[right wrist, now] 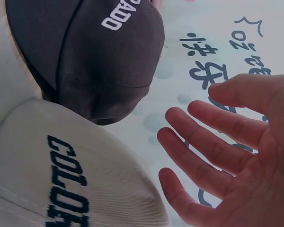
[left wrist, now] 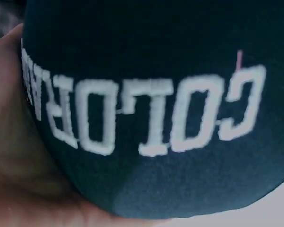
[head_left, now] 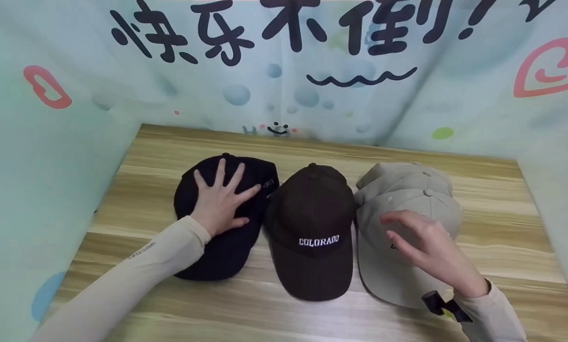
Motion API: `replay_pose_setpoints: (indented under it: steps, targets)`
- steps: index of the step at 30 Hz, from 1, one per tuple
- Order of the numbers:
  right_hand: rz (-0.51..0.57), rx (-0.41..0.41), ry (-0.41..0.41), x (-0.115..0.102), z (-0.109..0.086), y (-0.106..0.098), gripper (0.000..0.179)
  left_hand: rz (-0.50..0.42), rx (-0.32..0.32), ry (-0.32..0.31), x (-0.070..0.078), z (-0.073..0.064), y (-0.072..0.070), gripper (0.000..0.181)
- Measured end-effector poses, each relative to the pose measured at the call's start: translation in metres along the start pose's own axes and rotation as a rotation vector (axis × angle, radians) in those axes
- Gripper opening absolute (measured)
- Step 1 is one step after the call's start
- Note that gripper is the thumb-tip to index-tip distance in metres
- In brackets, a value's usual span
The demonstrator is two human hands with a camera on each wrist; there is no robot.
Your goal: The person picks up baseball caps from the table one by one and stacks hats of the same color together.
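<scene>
Three groups of baseball caps lie side by side in the head view. My left hand point(head_left: 217, 204) rests with fingers spread on the crown of the navy cap point(head_left: 238, 254) at the left. Close up in the left wrist view, white COLORADO lettering point(left wrist: 154, 116) crosses a dark cap. A dark brown cap point(head_left: 312, 204), also marked COLORADO, sits in the middle. At the right, a beige cap point(head_left: 383, 273) overlaps another beige cap point(head_left: 398, 172) behind it. Over them is my right hand point(head_left: 431, 247), fingers loosely bent and holding nothing; it partly hides the front beige cap's lettering.
The caps lie on a wood-grain tabletop point(head_left: 493, 209). A pale printed cloth point(head_left: 284, 99) with black characters stands along the back, and pale walls point(head_left: 51, 156) enclose both sides. A black device point(head_left: 443, 304) is at my right wrist.
</scene>
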State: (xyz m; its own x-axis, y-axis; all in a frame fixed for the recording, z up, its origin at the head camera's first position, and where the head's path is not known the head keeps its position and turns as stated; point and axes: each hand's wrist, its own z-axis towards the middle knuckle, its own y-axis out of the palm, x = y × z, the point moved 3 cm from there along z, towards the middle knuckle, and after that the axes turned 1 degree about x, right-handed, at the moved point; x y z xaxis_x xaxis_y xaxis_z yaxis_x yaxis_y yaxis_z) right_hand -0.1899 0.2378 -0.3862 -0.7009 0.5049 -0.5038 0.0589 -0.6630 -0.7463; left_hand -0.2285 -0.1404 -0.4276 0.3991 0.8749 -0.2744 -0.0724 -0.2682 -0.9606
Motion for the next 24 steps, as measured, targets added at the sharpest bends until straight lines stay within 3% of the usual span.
replay_pose_setpoints:
  steps: [9, 14, 19, 24]
  targets:
    - [0.008, -0.009, -0.001, -0.001, -0.002, 0.006, 0.031, -0.018, -0.046, -0.041, -0.006, -0.002, 0.002, 0.081]
    - [-0.003, -0.01, 0.017, -0.001, 0.0, 0.007, 0.03, -0.054, -0.036, -0.059, -0.002, -0.002, -0.004, 0.081]
    - [-0.131, -0.014, 0.007, 0.0, 0.011, 0.008, 0.027, -0.104, -0.044, -0.076, 0.009, 0.007, -0.015, 0.071]
    - [-0.28, -0.022, -0.011, 0.004, 0.031, 0.015, 0.031, -0.165, 0.0, -0.113, 0.016, 0.023, -0.029, 0.063]
